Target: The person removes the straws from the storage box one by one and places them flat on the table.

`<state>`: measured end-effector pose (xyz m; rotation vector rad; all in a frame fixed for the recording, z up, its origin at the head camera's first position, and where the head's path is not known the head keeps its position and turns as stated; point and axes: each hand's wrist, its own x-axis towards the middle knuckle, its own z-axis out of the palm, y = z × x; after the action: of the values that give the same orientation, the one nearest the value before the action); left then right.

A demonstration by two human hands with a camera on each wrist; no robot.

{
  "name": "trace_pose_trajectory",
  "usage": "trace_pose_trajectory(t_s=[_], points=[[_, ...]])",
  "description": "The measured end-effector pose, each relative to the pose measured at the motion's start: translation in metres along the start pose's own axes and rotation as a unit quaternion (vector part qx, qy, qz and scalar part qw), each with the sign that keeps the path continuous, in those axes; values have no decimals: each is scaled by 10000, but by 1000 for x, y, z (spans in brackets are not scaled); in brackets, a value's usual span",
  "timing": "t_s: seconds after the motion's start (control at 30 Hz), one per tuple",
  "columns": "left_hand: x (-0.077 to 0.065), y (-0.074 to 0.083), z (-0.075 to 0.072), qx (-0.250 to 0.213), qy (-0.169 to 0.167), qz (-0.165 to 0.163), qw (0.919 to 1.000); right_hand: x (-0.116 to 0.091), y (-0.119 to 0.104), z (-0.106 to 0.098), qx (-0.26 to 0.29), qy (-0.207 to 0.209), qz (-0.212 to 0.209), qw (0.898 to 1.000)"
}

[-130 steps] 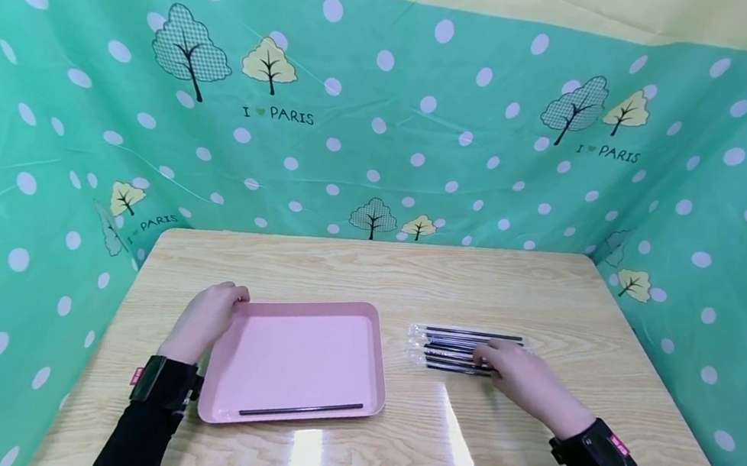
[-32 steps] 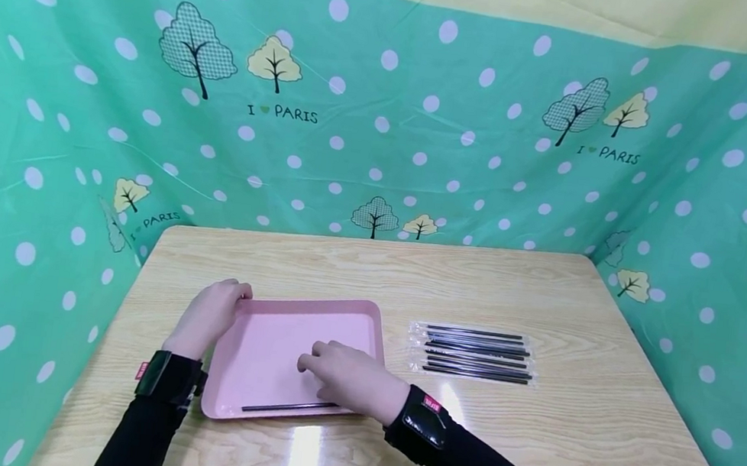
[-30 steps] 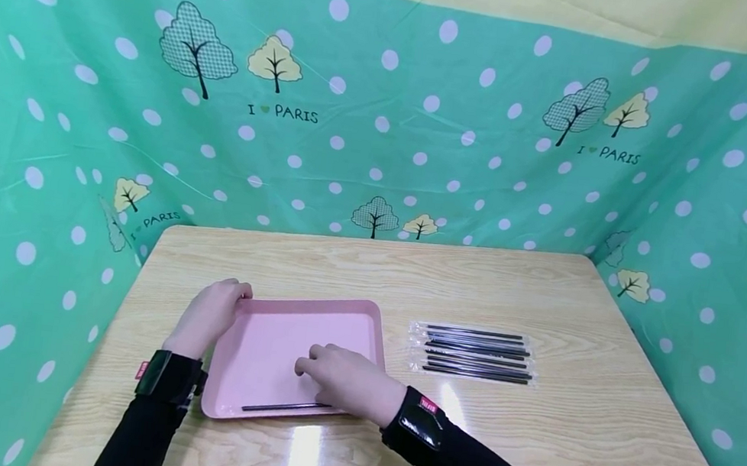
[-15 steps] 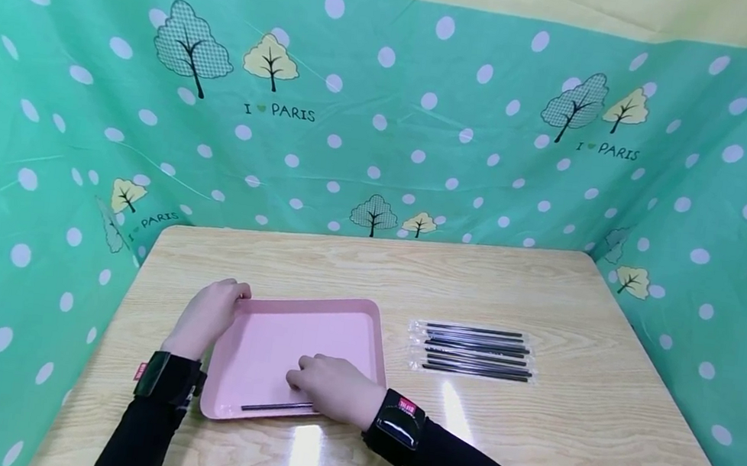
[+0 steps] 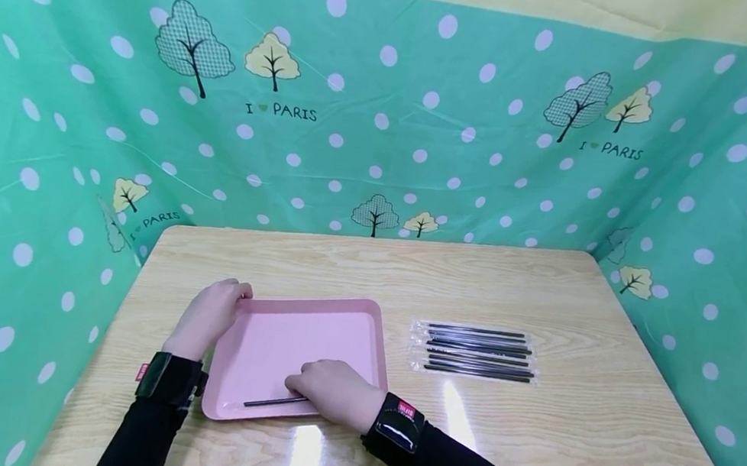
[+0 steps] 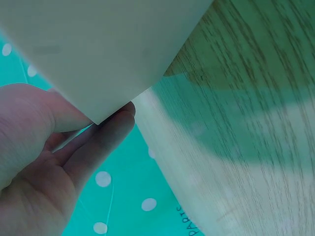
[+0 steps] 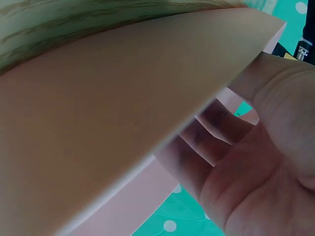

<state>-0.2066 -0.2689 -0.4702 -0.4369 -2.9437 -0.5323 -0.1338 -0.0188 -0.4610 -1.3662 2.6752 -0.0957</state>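
A shallow pink tray [image 5: 264,340] lies on the table, and the left hand [image 5: 208,316] grips its far left corner. In the left wrist view the thumb and fingers of the left hand [image 6: 47,152] pinch the corner of the tray [image 6: 103,54]. Over the near side of the tray, the right hand [image 5: 336,392] pinches a thin black straw [image 5: 273,402] in a clear wrapper. The straw's right part is hidden under this hand. The right wrist view has the right hand [image 7: 256,157] behind the tray's wall [image 7: 123,108], fingertips mostly covered.
Several wrapped black straws [image 5: 479,351] lie side by side on the table [image 5: 575,410], right of the tray. A green dotted cloth [image 5: 383,149] with printed trees hangs around the back and sides.
The right hand has gone from the wrapped straws to the tray, lowered to its near side and curled its fingers on the straw, which has shifted slightly. The left hand stays on the corner.
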Motion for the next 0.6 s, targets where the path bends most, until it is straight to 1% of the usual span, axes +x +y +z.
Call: trace_pose_trajectory(t_s=[0.43,0.6], points=[[1,0,-2,-7,-83,-73,9999,0,3,2,6,89,-86,9999],[-1,1,-3,4,-101,-65,9999,-2,4,-2,67,66,-56,9999]])
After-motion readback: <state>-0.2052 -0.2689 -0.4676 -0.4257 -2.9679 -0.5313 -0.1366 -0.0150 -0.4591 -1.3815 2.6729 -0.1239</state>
